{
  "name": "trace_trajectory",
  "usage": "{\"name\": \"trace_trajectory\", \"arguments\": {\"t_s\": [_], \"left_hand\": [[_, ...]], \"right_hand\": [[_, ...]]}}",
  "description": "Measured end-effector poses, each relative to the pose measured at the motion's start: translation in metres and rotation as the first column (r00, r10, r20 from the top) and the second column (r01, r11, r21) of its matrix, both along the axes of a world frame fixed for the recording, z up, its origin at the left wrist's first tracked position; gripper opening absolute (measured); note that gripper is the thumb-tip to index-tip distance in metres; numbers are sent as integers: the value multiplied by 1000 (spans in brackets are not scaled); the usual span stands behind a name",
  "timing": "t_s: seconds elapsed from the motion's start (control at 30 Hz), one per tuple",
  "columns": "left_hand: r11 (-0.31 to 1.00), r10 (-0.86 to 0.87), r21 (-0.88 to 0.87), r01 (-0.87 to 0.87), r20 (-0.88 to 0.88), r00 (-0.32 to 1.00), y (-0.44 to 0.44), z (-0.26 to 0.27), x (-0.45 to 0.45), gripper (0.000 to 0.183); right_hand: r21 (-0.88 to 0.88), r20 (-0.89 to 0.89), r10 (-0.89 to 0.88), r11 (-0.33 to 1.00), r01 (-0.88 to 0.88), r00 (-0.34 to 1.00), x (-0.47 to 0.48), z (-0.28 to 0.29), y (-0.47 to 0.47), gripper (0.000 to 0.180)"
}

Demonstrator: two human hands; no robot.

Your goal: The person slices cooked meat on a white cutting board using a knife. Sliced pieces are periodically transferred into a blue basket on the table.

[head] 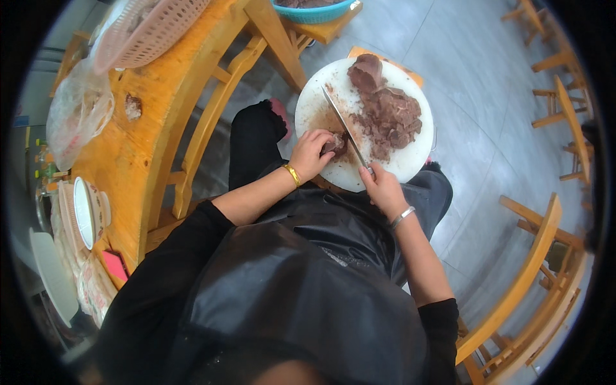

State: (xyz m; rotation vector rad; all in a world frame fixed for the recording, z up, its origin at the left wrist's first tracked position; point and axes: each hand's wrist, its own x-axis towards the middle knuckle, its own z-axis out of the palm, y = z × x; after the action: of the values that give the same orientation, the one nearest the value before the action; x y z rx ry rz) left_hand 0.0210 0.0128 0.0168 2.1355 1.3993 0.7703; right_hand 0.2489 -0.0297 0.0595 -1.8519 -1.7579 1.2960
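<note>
A round white cutting board (315, 101) rests before me at knee height. My left hand (310, 151) grips a small chunk of dark brown cooked meat (337, 146) on its near left side. In my right hand (382, 186) is the handle of a long kitchen knife (342, 120). The blade slants up and left across the board, right beside the held chunk. On the right half lies a heap of sliced meat (393, 118). A larger uncut piece of meat (365, 73) sits at the far edge, touching the heap. Brown crumbs are scattered over the board.
To my left a wooden table (159, 101) bears a pink plastic basket (154, 36), a clear plastic bag (79, 110), a bowl (91, 211) and a red flat item (115, 263). A turquoise basket (313, 12) of meat stands on a stool ahead. A wooden chair (522, 284) is at right.
</note>
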Motion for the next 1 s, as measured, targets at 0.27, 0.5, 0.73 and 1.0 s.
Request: {"name": "trace_trajectory", "arguments": {"t_s": [0.27,0.5,0.73,1.0], "left_hand": [[981,-173,78,177,-56,983,1,7,-3,37],[932,-357,63,356,3,934,18,7,-12,39],[976,-217,0,217,22,976,0,9,6,35],[959,-259,114,259,-22,966,-1,6,10,36]], "right_hand": [[-314,-208,-124,948,54,970,11,7,-6,48],[-294,-233,-195,948,122,953,8,3,-10,45],[-292,-187,-180,949,120,966,8,6,-15,43],[92,59,28,995,-33,998,-11,11,-20,38]]}}
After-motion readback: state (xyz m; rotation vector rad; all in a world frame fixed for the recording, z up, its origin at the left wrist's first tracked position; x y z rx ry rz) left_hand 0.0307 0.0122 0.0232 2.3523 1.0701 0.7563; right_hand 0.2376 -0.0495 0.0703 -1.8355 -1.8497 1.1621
